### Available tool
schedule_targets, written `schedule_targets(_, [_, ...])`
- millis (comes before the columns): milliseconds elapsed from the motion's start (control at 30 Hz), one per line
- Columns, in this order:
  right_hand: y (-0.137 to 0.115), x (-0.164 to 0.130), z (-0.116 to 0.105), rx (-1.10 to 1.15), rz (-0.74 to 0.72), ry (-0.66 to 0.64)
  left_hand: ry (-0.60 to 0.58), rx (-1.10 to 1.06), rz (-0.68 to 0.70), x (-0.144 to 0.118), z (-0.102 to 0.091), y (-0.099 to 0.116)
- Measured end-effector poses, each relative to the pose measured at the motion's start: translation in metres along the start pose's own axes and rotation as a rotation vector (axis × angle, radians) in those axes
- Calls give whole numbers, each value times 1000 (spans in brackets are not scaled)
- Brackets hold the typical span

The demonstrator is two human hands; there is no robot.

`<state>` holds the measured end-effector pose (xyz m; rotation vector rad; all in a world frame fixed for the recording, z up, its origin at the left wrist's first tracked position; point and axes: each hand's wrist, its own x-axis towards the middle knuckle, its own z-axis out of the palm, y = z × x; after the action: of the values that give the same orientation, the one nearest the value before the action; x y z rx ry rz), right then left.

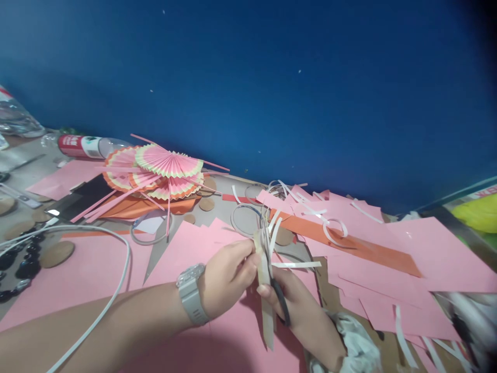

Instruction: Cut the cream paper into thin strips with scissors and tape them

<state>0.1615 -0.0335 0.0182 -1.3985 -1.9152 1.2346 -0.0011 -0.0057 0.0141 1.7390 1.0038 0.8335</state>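
- Our left grip (232, 277) pinches the pale strip (266, 324) near its far end; our right grip (293, 295) is wrapped around the scissors (281, 298), their blades beside the strip.
- Pink paper (233, 347) lies beneath the strip, an orange band (373, 253) to its right.
- Our left fingertips sit close to the blades: slipping inward could nick us; a bending strip could skew our cut.

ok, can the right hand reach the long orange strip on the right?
Probably yes: the orange strip lies nearby on pink sheets, largely uncovered, a white loop across it. But the right hand holds scissors, so it'd likely need to put those down first.
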Motion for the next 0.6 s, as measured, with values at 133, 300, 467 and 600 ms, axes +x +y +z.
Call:
schedule_targets(133, [-1, 0, 0, 8, -4, -2, -10, -15, 19, 0, 0, -1])
schedule_targets(300, [-6, 1, -1, 41, 3, -5, -33, -17, 5, 0, 1, -1])
schedule_targets(467, [-7, 1, 0, 99, -47, -30, -8, 37, 35, -1, 1, -1])
schedule_targets(600, [-6, 2, 0, 54, -26, -45, 110, 20, 13, -2, 0, 0])
